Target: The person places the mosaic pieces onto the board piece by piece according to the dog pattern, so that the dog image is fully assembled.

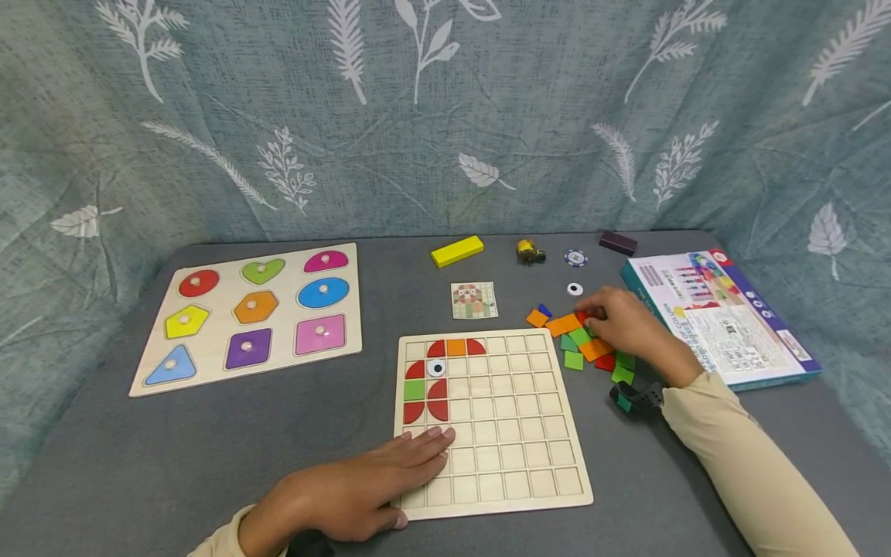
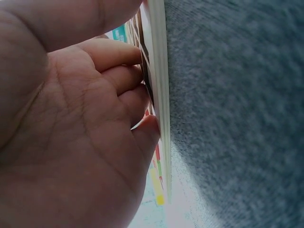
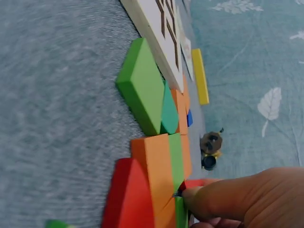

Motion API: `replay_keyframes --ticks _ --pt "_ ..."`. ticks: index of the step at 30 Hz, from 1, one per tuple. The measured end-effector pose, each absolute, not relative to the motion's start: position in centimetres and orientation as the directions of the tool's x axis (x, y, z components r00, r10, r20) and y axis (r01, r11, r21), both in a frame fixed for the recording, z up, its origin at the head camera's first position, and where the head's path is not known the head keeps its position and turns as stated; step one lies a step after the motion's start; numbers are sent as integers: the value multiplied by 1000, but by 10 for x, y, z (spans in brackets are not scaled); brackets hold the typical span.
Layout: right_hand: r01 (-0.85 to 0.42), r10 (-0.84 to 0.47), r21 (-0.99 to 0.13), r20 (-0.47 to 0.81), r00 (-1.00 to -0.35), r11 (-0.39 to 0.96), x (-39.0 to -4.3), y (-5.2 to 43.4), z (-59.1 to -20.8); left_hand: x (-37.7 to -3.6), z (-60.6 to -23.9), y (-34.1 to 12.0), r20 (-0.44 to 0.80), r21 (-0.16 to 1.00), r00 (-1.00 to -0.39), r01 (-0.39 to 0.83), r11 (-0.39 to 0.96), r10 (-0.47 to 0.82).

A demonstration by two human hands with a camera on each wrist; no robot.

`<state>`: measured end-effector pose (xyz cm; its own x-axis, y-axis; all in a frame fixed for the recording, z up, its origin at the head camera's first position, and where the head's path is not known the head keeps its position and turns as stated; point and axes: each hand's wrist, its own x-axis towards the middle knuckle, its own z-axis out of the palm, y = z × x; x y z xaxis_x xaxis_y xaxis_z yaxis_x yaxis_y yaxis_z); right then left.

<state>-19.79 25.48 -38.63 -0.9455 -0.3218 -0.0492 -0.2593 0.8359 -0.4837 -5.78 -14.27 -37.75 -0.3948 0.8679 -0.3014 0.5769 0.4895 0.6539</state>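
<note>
A wooden grid board [image 1: 511, 425] lies in front of me. Along its upper left are red quarter-round tiles [image 1: 438, 389], an orange square [image 1: 455, 347], a green square [image 1: 414, 389] and a round eye tile [image 1: 436, 367]. My left hand [image 1: 369, 480] rests on the board's lower left corner, fingers stretched over the grid and thumb by the front edge. Right of the board, my right hand [image 1: 622, 321] reaches into a pile of coloured tiles [image 1: 595, 350]. Its thumb and fingers pinch a red tile [image 3: 192, 184], partly hidden by the thumb.
A picture card [image 1: 475, 300] lies behind the board, with a yellow block [image 1: 457, 251], a small toy [image 1: 530, 251], a poker chip [image 1: 575, 257], a loose eye tile [image 1: 575, 289] and a dark block [image 1: 618, 243] around it. A knob puzzle [image 1: 278, 325] is left, a box [image 1: 724, 317] right.
</note>
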Motion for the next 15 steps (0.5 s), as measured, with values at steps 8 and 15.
replay_keyframes --ticks 8,15 --pt "-267 -337 -490 -59 -940 830 -199 259 -383 -58 -376 -143 -303 669 -394 561 488 868" --pt "-289 -363 -517 -46 -931 806 -198 261 -377 -58 -377 -143 -304 663 -397 565 492 866"
